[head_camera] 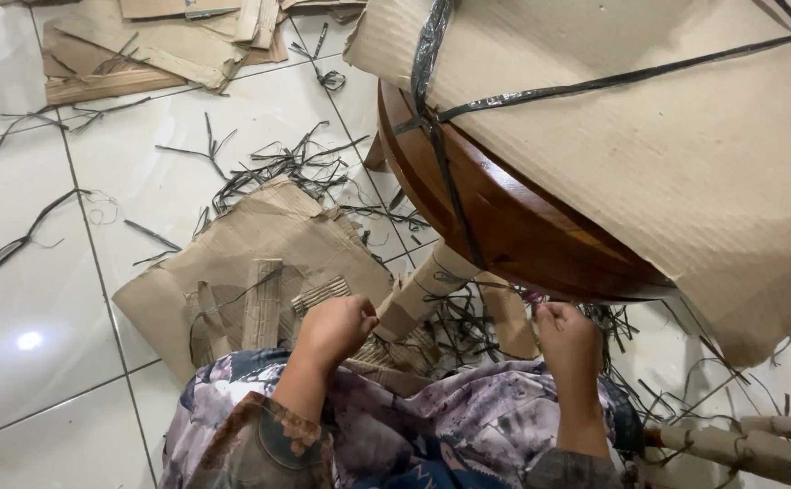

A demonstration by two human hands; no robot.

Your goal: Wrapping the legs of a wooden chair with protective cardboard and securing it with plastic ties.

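Nearest the camera: lap covered in a patterned purple-grey garment (pixel 432 435), both forearms reaching forward out of it.

Left hand (pixel 337 330): fingers curled into a loose fist, knuckles up, fingertips pinched at the lower end of a paper-wrapped table leg (pixel 423 290). Whether it grips the wrapping or a strand of string there, cannot tell.

Right hand (pixel 567 340): also curled shut, thumb and fingertips pinched together just under the table rim. It appears to hold a thin dark strand, but the strand is too fine to be sure of.

Between the hands: a tangle of cut black plastic string (pixel 463 326) lying on the floor and on cardboard scraps.

Lower right: another wrapped leg (pixel 748 448), bound with dark string, lying nearly level.

Above the hands: round wooden table top (pixel 504 217), glossy brown, tipped on its side. Most of it is covered by a sheet of corrugated cardboard wrap (pixel 685 145), tied on with black strapping (pixel 432 118) that crosses over the sheet and runs down over the bare rim.

Left of the leg: a flattened cardboard piece (pixel 233 263) on the white tiled floor (pixel 33 272), ringed by loose string offcuts.

Farthest: a pile of torn cardboard sheets (pixel 160 45) along the top edge, more string scattered beside it.
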